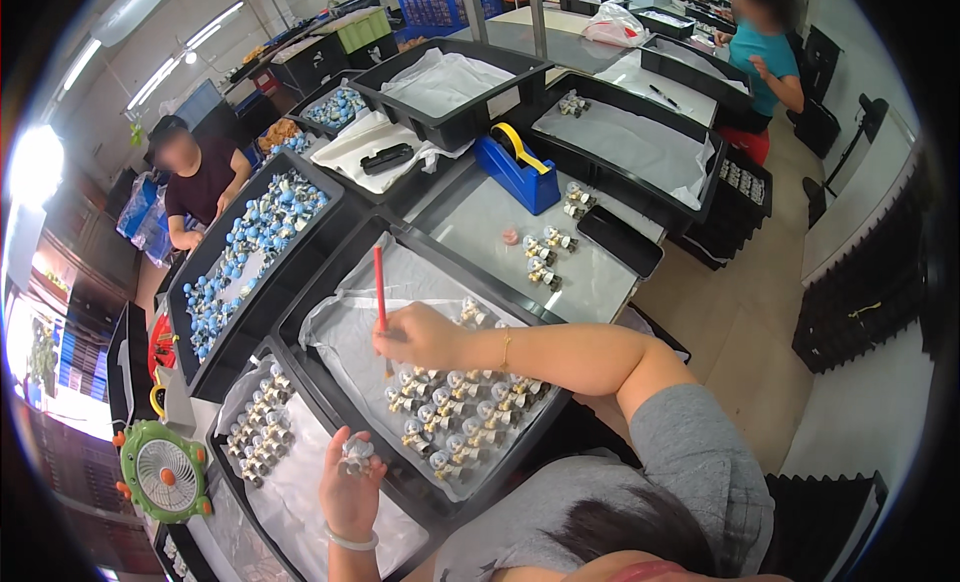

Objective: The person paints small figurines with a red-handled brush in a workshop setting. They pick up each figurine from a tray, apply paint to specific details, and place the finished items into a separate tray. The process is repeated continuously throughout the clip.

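My right hand (425, 337) is closed round a thin paintbrush (379, 282) with a red handle, its tip pointing down over the paper-lined black tray (345, 272). Several small figurines (465, 412) with clear round heads, white bodies and dark bases lie in rows in that tray, below my right forearm. Lower and to the left, my left hand (350, 502) is raised, palm up, with a small clear-and-whitish figurine (356, 455) between its fingers. Beneath it a second paper-lined tray (300, 502) carries more such figurines (258, 432) at its far end.
A tray of blue-headed figurines (255, 252) stands far left, near a seated person (200, 177). A green fan (165, 474) is at the left. Beyond the trays are a blue tape dispenser (517, 172), a dark phone (620, 242) and loose figurines (543, 272). Another person (765, 57) stands far right.
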{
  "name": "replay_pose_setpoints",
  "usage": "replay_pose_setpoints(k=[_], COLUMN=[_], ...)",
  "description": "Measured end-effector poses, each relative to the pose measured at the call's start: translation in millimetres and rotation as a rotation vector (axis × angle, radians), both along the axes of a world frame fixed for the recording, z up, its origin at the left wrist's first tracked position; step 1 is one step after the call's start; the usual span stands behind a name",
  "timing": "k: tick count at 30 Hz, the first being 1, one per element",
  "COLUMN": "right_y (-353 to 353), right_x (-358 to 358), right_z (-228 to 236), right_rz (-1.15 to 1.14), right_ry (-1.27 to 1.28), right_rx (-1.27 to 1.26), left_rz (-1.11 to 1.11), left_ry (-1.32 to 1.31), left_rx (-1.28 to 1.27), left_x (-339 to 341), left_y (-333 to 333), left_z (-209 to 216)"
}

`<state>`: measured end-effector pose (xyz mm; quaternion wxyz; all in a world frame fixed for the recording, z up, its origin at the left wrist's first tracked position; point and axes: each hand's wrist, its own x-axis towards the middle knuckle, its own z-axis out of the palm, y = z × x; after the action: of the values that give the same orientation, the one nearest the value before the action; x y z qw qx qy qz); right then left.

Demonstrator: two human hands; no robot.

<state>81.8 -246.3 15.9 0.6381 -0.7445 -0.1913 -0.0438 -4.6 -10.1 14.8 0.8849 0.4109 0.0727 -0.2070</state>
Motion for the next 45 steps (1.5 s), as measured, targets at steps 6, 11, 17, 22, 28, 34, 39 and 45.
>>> replay_pose_setpoints(k=[6, 11, 17, 22, 28, 34, 39, 45], right_y=[-2.0, -1.8, -4.2, -10.8, -10.5, -7.8, -5.3, -12.0], right_x=[14.7, 22.2, 33.5, 46.4, 37.7, 38.3, 36.5, 45.0], right_z=[-14.2, -23.4, -35.1, -45.6, -43.7, -46.4, -41.6, -54.8], right_rz=[-0.1, -0.183, -0.228, -0.205, -0.186, -0.159, -0.155, -0.272], right_ry=[-0.033, -0.143, -0.03, 0.035, 0.106, 0.083, 0.022, -0.077], right_rx=[0.049, -0.037, 0.006, 0.143, 0.132, 0.126, 0.088, 0.023], left_rz=[-0.168, -0.291, -0.325, -0.3, -0.313, -0.291, -0.275, -0.304], left_ry=[-0.153, -0.223, -0.21, -0.195, -0.176, -0.172, -0.175, -0.183], left_rx=[-0.06, 0.009, 0.087, 0.117, 0.137, 0.123, 0.122, 0.18], left_x=[-0.8, -4.7, -3.2, -4.9, -2.8, -3.6, -7.9, 0.4], left_y=[-4.3, -7.3, -6.2, -4.6, -5.9, -5.6, -1.1, -4.4], left_z=[-11.7, -18.8, -29.3, -26.0, -31.2, -32.9, -32.3, -37.5])
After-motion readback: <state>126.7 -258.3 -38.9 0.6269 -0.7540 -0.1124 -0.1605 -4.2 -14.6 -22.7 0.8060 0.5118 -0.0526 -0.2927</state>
